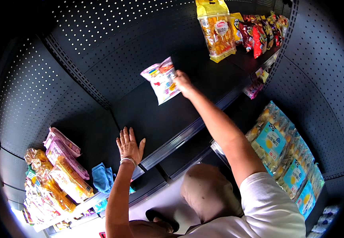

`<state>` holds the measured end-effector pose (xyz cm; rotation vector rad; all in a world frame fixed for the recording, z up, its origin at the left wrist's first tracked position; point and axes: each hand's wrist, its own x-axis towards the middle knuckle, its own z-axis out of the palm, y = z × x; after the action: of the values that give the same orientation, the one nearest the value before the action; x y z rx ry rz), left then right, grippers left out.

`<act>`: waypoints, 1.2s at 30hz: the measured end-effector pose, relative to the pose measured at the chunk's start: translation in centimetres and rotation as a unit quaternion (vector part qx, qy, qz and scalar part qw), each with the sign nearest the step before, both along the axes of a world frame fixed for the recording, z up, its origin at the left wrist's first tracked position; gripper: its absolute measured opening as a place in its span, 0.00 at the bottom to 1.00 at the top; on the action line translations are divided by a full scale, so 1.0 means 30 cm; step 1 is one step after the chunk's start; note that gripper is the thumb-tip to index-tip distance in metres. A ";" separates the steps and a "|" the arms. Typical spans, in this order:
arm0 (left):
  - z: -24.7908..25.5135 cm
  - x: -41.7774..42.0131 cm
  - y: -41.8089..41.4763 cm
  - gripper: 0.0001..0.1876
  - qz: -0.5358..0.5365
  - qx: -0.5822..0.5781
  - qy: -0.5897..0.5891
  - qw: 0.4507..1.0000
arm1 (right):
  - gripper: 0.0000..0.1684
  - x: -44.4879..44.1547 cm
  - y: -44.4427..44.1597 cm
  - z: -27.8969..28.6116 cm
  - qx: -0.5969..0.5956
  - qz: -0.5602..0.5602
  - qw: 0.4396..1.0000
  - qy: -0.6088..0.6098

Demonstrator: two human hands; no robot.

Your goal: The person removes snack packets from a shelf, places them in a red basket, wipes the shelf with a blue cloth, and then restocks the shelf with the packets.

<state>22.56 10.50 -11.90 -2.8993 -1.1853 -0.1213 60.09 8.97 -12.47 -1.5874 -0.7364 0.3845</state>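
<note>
Over the dark metal shelf (148,110), my right hand (183,83) grips a pink and white snack bag (163,80) by its edge, holding it above the shelf surface. My left hand (129,146) rests palm down near the shelf's front edge, fingers spread and nothing held. A folded blue cloth (102,178) lies on the shelf to the left of my left forearm. A tall yellow-topped pack of bread (219,34) stands on the shelf, beyond my right hand to the right.
Red and dark snack bags (259,38) stand at the upper right. Bread packs (70,178) and purple packs (66,157) fill the left end. Large packs with light-blue labels (271,139) stand lower right. Perforated back panels (109,50) and a metal shelf lip (175,142) bound the shelf.
</note>
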 end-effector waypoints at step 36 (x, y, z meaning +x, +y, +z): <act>0.021 -0.021 -0.008 0.41 0.028 -0.021 -0.028 0.999 | 0.24 0.482 0.213 -0.061 -0.110 -0.077 0.981 -0.140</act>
<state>21.92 10.25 -11.28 -2.9133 -1.2932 -0.1819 74.54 15.35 -14.29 -1.9189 -0.7975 0.1314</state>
